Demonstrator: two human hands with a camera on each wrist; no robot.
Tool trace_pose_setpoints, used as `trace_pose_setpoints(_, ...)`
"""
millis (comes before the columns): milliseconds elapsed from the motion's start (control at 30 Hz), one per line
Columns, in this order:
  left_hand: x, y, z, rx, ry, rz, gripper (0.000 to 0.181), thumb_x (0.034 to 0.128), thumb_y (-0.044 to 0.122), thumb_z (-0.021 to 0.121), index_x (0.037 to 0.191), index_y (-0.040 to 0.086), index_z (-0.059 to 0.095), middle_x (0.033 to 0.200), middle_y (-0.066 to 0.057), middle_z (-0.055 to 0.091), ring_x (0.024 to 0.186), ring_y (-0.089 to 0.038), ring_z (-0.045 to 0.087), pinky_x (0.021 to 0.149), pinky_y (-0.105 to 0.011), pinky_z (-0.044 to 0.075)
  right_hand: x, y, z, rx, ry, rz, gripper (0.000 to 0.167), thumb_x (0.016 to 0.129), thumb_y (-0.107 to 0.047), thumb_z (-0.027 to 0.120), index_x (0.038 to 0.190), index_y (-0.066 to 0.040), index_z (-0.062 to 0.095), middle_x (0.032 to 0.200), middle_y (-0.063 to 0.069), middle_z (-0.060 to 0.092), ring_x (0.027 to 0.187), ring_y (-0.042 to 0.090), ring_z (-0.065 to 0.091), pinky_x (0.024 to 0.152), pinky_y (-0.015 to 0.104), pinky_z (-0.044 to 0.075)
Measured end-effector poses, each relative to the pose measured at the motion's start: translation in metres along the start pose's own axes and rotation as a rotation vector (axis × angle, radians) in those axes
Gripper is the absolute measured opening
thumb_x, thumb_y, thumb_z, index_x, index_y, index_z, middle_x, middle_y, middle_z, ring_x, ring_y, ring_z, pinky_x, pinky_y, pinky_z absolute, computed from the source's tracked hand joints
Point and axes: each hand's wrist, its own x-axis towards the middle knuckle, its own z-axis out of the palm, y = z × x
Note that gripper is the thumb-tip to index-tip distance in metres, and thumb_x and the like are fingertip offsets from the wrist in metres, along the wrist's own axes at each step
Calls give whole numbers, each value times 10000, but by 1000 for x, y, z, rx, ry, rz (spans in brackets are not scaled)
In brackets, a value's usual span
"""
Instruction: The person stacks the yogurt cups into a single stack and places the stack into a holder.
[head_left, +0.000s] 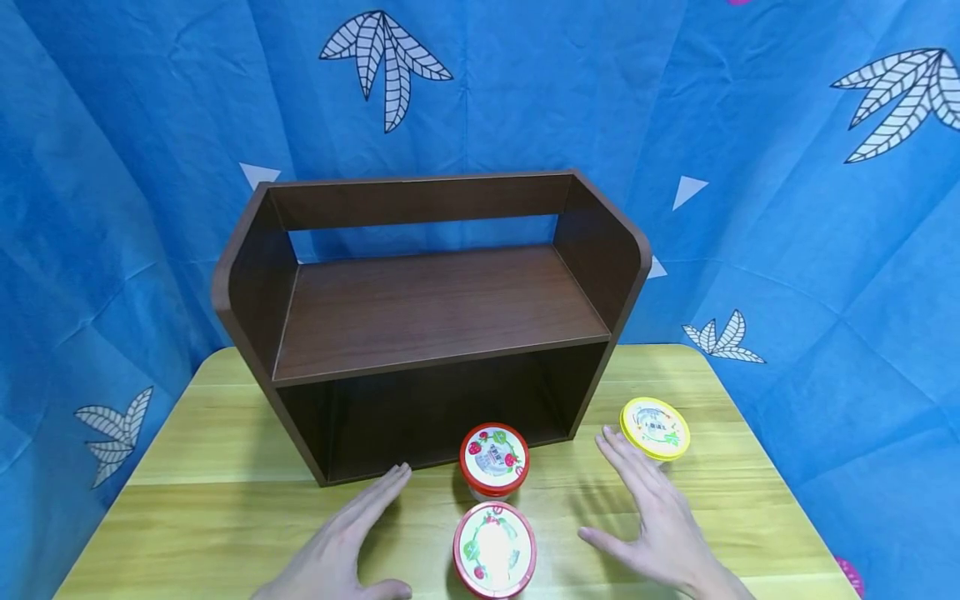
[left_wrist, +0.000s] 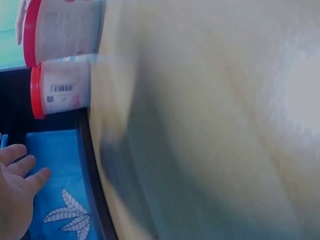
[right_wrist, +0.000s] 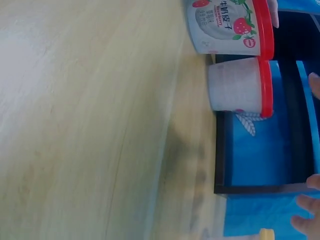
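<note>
Two white tubs with red lids stand one in front of the other on the table: the far tub (head_left: 494, 461) at the shelf's front edge, the near tub (head_left: 495, 550) closer to me. Their pale sides show in both wrist views, with strawberries printed on the near tub (right_wrist: 225, 25). To their left my left hand (head_left: 341, 546) hovers with fingers extended, touching neither tub. On the other side my right hand (head_left: 660, 529) is spread, thumb apart, holding nothing. Just beyond its fingertips is a yellow-lidded tub (head_left: 655, 428); whether they touch I cannot tell.
A dark brown two-level shelf (head_left: 442, 304) stands at the back of the wooden table (head_left: 187, 508). Behind it hangs a blue cloth (head_left: 525, 92) with white leaf prints, which also falls along both sides of the table.
</note>
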Motion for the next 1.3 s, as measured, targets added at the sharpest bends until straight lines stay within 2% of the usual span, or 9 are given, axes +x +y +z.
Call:
trace_pose_setpoints(100,0,1,5,-91,-11,-17,1187,740,638,885,1680,256,268,1710,38,394,1466,-275,542,1013,-548,601,0,-2,4,76,-26,73,1112,694,-489,957,1629,-253,403,1666,33,472,1572,-120,199,1173,581,479)
trace_pose_setpoints(167,1,1,8,-154,-30,-28,1160,752,594,896,1676,270,275,1687,12,438,1432,-291,575,999,-560,604,1,-4,6,133,-46,124,1099,708,-455,963,1631,-286,392,1662,32,479,1598,6,286,1004,739,518)
trace_pose_setpoints(267,4,2,12,-234,-46,-21,1117,773,529,907,1669,271,293,1653,-27,486,1398,-304,603,1003,-537,607,2,-5,10,219,-77,199,1062,744,-424,954,1631,-336,375,1668,18,471,1539,281,442,992,785,496)
trace_pose_setpoints(333,5,3,15,-281,-52,-14,1093,785,484,912,1665,267,301,1642,-44,499,1372,-312,623,1017,-497,606,3,-5,12,263,-89,234,1035,762,-410,947,1624,-359,377,1664,13,477,1455,414,500,1016,776,489)
trace_pose_setpoints(567,7,7,24,-441,-85,-79,1009,799,394,923,1632,281,364,1627,-48,518,1352,-286,635,1111,-381,546,8,-1,24,364,-107,290,956,778,-371,945,1592,-334,445,1610,10,542,1403,346,581,1074,665,513)
trace_pose_setpoints(733,9,10,32,-536,-82,-44,952,820,315,918,1608,175,401,1593,-147,538,1359,-290,637,1145,-331,528,11,3,35,446,-128,246,932,799,-266,937,1595,-261,452,1620,40,532,1358,377,620,1113,477,543)
trace_pose_setpoints(933,12,15,39,-695,-149,-88,895,858,225,888,1598,100,399,1595,-187,519,1398,-285,605,1173,-281,494,15,7,48,601,-135,147,873,833,-172,903,1585,-158,460,1623,99,519,1459,56,515,1155,201,474)
trace_pose_setpoints(1067,15,17,43,-756,-186,-129,876,869,193,879,1584,40,395,1580,-204,526,1413,-267,592,1171,-264,492,19,8,57,679,-140,102,853,852,-152,886,1584,-107,450,1616,171,507,1469,5,486,1159,202,475)
trace_pose_setpoints(1300,19,20,52,-770,-173,-86,884,870,181,879,1583,15,384,1575,-223,523,1406,-193,594,1166,-298,510,28,10,72,754,-184,87,858,865,-109,866,1600,-124,423,1605,251,485,1467,212,538,1156,290,515)
